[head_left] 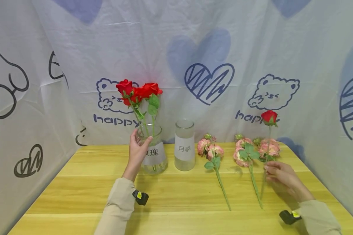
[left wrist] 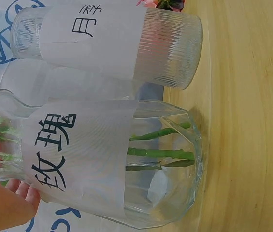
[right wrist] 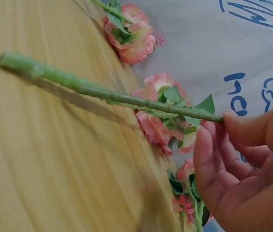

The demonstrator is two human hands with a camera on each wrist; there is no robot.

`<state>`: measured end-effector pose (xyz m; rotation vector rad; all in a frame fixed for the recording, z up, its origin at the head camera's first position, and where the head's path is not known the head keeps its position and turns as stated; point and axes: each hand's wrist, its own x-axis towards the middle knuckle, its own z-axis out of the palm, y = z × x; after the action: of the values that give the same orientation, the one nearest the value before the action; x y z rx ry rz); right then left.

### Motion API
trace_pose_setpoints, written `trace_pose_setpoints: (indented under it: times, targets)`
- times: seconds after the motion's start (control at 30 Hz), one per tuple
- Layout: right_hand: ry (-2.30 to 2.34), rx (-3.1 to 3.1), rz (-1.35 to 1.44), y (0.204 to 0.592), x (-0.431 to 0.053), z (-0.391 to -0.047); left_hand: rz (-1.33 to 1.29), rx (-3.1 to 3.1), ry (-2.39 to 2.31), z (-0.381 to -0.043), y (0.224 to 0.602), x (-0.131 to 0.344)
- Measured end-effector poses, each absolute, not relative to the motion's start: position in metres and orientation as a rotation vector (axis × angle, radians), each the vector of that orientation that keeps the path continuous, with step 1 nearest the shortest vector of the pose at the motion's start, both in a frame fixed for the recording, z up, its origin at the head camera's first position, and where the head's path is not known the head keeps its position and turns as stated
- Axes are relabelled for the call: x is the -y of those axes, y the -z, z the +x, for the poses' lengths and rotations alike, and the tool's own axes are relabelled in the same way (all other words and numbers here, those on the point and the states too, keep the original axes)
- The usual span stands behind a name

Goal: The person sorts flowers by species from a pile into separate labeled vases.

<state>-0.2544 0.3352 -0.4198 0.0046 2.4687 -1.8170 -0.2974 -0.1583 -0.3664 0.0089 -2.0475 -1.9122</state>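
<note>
Rose point(head_left: 269, 118) — red, upright over the worktop point(head_left: 179, 199) toward its right edge — is pinched by the stem in the right hand's grip point(head_left: 283, 177). Pink blooms point(head_left: 215, 151) lie near the back edge; leftward, the left hand point(head_left: 139, 151) grasps a glass vase point(head_left: 157, 164) of red roses point(head_left: 150, 90), beside a narrower vase point(head_left: 184, 164).

1 red rose point(head_left: 269, 118) near-upright in right hand point(head_left: 283, 176), labelled glass vase point(head_left: 156, 158) standing, apparently 3 red roses point(head_left: 149, 90) inside

Pale cloth backdrop point(head_left: 153, 39), blue hearts point(head_left: 198, 54), line-drawn bears point(head_left: 273, 92), "happy" lettering point(head_left: 116, 120), yellow wood-grain tabletop point(head_left: 182, 202)
</note>
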Motion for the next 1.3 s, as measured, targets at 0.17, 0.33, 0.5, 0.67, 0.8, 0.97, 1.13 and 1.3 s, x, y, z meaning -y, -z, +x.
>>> trace_pose_setpoints:
  times: [0.17,0.33,0.5,0.67,0.8,0.97,1.13,1.3]
  targets:
    - [1.895,-2.534,0.014,0.418,-0.332,-0.255,-0.002,2.042,1.91,-0.297,0.367,0.158]
    - [2.028,-2.5,-0.003,0.418,-0.333,-0.256,-0.007,2.038,1.91,-0.298,0.367,0.159]
    - [2.232,-2.384,0.02,0.42,-0.334,-0.259,-0.011,2.04,1.907,-0.298,0.367,0.159]
    - [2.424,-2.199,-0.007,0.412,-0.327,-0.256,0.002,2.043,1.918,-0.298,0.367,0.159]
    - [2.577,-2.003,-0.012,0.406,-0.319,-0.254,0.011,2.052,1.917,-0.298,0.367,0.158]
    - [2.604,-1.96,-0.037,0.403,-0.311,-0.255,0.009,2.05,1.917,-0.297,0.366,0.157]
    - [2.6,-1.961,-0.052,0.4,-0.303,-0.26,0.016,2.051,1.917,-0.298,0.366,0.158]
    - [2.593,-1.983,-0.056,0.396,-0.292,-0.266,0.027,2.059,1.914,-0.298,0.366,0.158]
